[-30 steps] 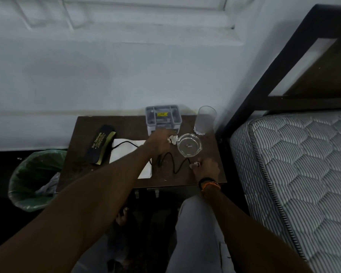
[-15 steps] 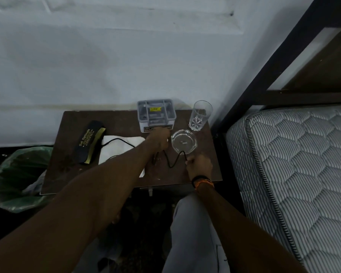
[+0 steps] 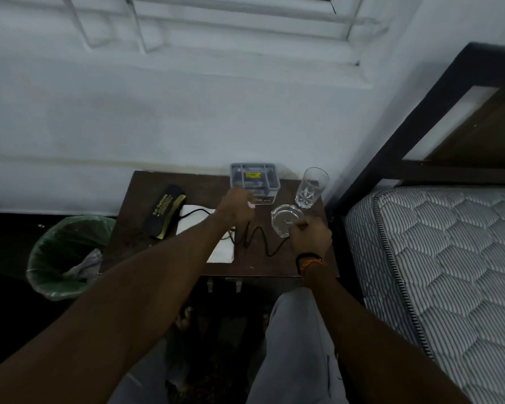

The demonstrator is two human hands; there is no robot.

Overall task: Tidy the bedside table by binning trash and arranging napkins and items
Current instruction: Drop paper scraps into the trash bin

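On the brown bedside table (image 3: 129, 243), my left hand (image 3: 237, 203) is closed on a small white paper scrap (image 3: 250, 204), just in front of the grey organiser box (image 3: 254, 178). My right hand (image 3: 312, 237) is curled shut against the near rim of the glass ashtray (image 3: 283, 219); whatever is inside the fist is hidden. A white napkin (image 3: 222, 253) lies under my left forearm with a black cable (image 3: 261, 237) looping across it. A black glasses case (image 3: 165, 212) lies at the left. The bin (image 3: 62, 258) with a green liner stands on the floor to the left.
An empty drinking glass (image 3: 312, 185) stands at the table's back right, close to the ashtray. The mattress (image 3: 438, 258) and dark bed frame (image 3: 391, 135) press against the table's right side. A white wall runs behind. My knee is below the table's front edge.
My left hand lifted a white scrap from beside the ashtray and drew it left. My right hand closed over the scrap near the front edge and moved up to the ashtray.
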